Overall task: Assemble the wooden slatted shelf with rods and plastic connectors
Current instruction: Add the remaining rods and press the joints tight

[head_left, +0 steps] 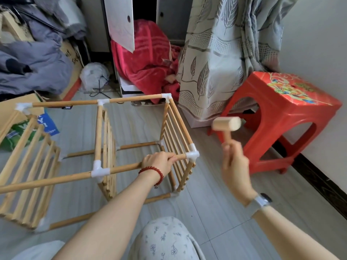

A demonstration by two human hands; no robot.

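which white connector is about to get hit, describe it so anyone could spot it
Start at the wooden shelf frame lying on the floor, then follow the near top rod that the left hand grips. The corner connector caps that rod's right end. Unlike the other white joints, it sits nearest the raised wooden mallet.

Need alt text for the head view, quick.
A person's left hand grips a rod of the wooden shelf frame near a white corner connector, while the right hand holds a raised wooden mallet. A red stool stands right.
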